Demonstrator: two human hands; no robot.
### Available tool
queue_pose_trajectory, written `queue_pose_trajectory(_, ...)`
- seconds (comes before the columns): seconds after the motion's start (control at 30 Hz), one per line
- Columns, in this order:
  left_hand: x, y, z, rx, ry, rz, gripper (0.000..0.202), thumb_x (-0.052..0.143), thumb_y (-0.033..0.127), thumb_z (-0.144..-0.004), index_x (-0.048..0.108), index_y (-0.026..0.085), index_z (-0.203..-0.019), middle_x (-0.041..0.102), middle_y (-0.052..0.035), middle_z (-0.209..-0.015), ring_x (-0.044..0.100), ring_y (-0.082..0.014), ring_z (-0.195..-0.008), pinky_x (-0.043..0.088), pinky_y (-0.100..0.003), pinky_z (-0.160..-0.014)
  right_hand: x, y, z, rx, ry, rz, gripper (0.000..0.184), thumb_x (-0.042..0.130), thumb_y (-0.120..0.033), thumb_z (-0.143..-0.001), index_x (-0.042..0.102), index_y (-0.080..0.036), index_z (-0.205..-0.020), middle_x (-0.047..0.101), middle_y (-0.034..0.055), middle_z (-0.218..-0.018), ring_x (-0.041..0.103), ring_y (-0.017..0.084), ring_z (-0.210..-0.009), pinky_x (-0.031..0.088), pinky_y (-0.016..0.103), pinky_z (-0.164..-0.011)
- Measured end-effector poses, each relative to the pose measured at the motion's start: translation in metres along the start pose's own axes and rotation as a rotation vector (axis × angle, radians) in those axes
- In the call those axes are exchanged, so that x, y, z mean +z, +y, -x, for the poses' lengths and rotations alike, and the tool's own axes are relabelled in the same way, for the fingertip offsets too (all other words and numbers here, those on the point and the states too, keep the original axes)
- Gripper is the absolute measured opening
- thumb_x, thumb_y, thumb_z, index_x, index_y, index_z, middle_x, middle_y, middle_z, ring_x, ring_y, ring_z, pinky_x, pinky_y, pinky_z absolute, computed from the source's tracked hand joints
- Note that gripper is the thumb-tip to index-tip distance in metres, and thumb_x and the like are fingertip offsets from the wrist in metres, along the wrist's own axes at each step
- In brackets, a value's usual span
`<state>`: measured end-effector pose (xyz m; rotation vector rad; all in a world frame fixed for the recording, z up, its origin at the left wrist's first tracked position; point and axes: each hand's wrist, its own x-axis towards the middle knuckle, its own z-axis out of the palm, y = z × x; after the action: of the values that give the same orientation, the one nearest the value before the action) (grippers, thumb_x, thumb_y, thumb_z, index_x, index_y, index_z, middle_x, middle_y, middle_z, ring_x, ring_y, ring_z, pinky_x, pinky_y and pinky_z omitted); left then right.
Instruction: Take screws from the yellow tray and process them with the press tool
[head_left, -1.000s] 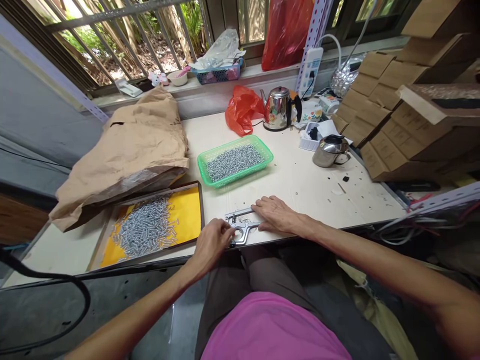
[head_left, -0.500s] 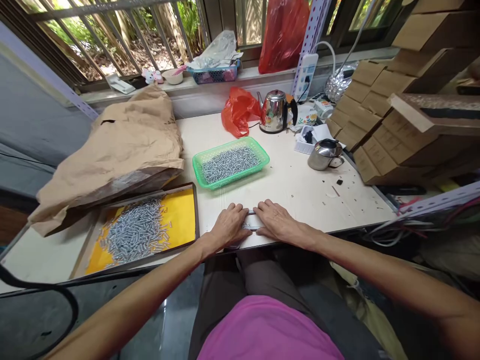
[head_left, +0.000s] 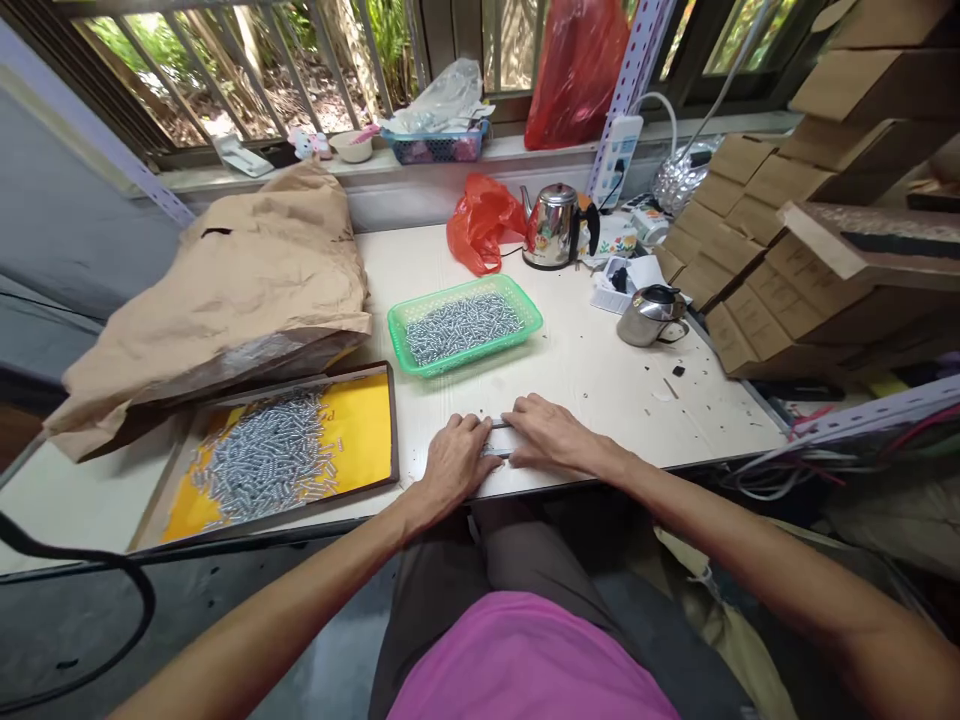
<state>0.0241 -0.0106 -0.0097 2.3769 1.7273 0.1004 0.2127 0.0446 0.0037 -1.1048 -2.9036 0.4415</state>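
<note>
At the front edge of the table, a small flat silver-grey metal piece [head_left: 504,440] with dark edges lies between my hands. My left hand [head_left: 457,455] grips its left end, fingers on the far side and thumb on the near side. My right hand [head_left: 551,435] curls over the right end, its fingertips on the piece. Both palms hide much of it, so its exact kind is unclear. Beyond my hands stands a green plastic basket [head_left: 468,364] holding many small metal pins [head_left: 465,328]. To the left, more small metal parts [head_left: 266,455] are heaped in a shallow tray [head_left: 393,430] lined with yellow.
Brown paper [head_left: 225,270] covers the back left. Behind the basket are a red plastic bag [head_left: 484,225] and a steel kettle [head_left: 553,228]. A small steel pot [head_left: 651,315] stands right, near stacked cardboard boxes [head_left: 757,270]. Dark scraps lie on the right tabletop [head_left: 600,400].
My right hand has shifted slightly, its fingers a little up and left on the metal piece. My left hand keeps its hold. The whole view has moved a little.
</note>
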Motion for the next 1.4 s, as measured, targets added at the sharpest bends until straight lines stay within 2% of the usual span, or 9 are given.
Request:
queue_pose_trajectory(0.13, 0.023, 0.017, 0.027, 0.083, 0.143, 0.071, 0.041, 0.052, 0.022, -0.090, 0.048, 0.013, -0.130, 0.043, -0.0150, -0.144, 0.034, -0.0298, -0.136, 0.037, -0.045, -0.107, 0.009, 0.014, -0.005, -0.066, 0.068, -0.069, 0.038, 0.062, -0.033, -0.088, 0.057, -0.014, -0.120, 0.059, 0.0109, -0.106, 0.052, 0.022, -0.098, 0.041, 0.032, -0.086)
queue_pose_trajectory(0.4, 0.040, 0.043, 0.048, 0.168, 0.182, 0.301, 0.049, 0.055, 0.042, -0.089, 0.049, 0.018, -0.131, 0.054, -0.0128, -0.135, 0.038, -0.0319, -0.134, 0.029, -0.055, -0.111, 0.003, 0.016, -0.041, 0.123, 0.119, 0.061, 0.014, 0.058, -0.021, -0.090, 0.063, -0.012, -0.099, 0.062, 0.0092, -0.097, 0.053, 0.020, -0.091, 0.038, 0.031, -0.080)
queue_pose_trajectory(0.53, 0.043, 0.042, 0.050, 0.199, 0.203, 0.317, 0.051, 0.057, 0.046, -0.087, 0.051, 0.020, -0.130, 0.052, -0.0136, -0.137, 0.037, -0.0344, -0.134, 0.026, -0.057, -0.111, -0.005, -0.024, -0.048, -0.119, 0.090, 0.140, 0.018, 0.054, -0.021, -0.091, 0.065, -0.016, -0.104, 0.060, 0.0110, -0.104, 0.049, 0.024, -0.096, 0.036, 0.035, -0.080)
queue_pose_trajectory(0.7, 0.054, 0.040, 0.057, 0.183, 0.129, 0.375, 0.051, 0.057, 0.046, -0.086, 0.053, 0.017, -0.128, 0.056, -0.0148, -0.130, 0.049, -0.0338, -0.124, 0.038, -0.051, -0.105, 0.011, -0.083, -0.059, -0.523, -0.025, 0.188, 0.011, 0.061, -0.021, -0.086, 0.068, -0.020, -0.077, 0.060, 0.0079, -0.093, 0.046, 0.023, -0.095, 0.035, 0.035, -0.076)
queue_pose_trajectory(0.9, 0.065, 0.038, 0.062, 0.202, 0.104, 0.438, 0.066, 0.054, 0.049, -0.087, 0.036, 0.018, -0.143, 0.047, -0.0142, -0.141, 0.044, -0.0334, -0.129, 0.039, -0.048, -0.105, 0.033, -0.105, -0.074, -0.605, -0.012, 0.179, 0.012, 0.055, -0.016, -0.088, 0.064, -0.018, -0.080, 0.061, 0.0072, -0.086, 0.048, 0.021, -0.088, 0.037, 0.034, -0.076)
queue_pose_trajectory(1.03, 0.055, 0.037, 0.062, 0.219, 0.149, 0.419, 0.061, 0.058, 0.047, -0.085, 0.042, 0.022, -0.139, 0.048, -0.0114, -0.139, 0.045, -0.0306, -0.126, 0.040, -0.046, -0.104, 0.004, -0.108, -0.077, -0.565, 0.263, -0.104, 0.022, 0.042, -0.021, -0.097, 0.063, -0.019, -0.090, 0.063, 0.0052, -0.084, 0.052, 0.018, -0.082, 0.042, 0.032, -0.076)
queue_pose_trajectory(1.13, 0.025, 0.013, 0.063, 0.144, 0.273, 0.294, 0.032, 0.055, 0.038, -0.088, 0.062, 0.022, -0.114, 0.054, -0.0103, -0.131, 0.047, -0.0275, -0.122, 0.041, -0.043, -0.101, -0.043, -0.088, -0.093, -0.401, 0.602, -0.233, 0.028, 0.037, -0.024, -0.099, 0.063, -0.018, -0.101, 0.065, 0.0081, -0.092, 0.056, 0.020, -0.091, 0.045, 0.036, -0.083)
queue_pose_trajectory(1.2, -0.001, -0.019, 0.066, -0.085, 0.367, 0.149, 0.023, 0.046, 0.026, -0.092, 0.068, 0.019, -0.095, 0.062, -0.0111, -0.111, 0.054, -0.0235, -0.105, 0.046, -0.039, -0.092, -0.069, -0.061, -0.110, -0.261, 0.737, -0.201, 0.028, 0.038, -0.026, -0.099, 0.063, -0.017, -0.109, 0.065, 0.0101, -0.101, 0.056, 0.022, -0.099, 0.044, 0.039, -0.090)
queue_pose_trajectory(1.4, -0.046, -0.121, 0.081, -0.654, 0.244, -0.272, 0.026, 0.053, 0.033, -0.089, 0.070, 0.013, -0.087, 0.063, -0.0140, -0.095, 0.052, -0.0288, -0.098, 0.044, -0.038, -0.079, -0.062, -0.009, -0.123, -0.096, 0.540, -0.052, 0.023, 0.055, -0.021, -0.091, 0.067, -0.016, -0.110, 0.062, 0.0138, -0.113, 0.056, 0.027, -0.105, 0.047, 0.042, -0.089)
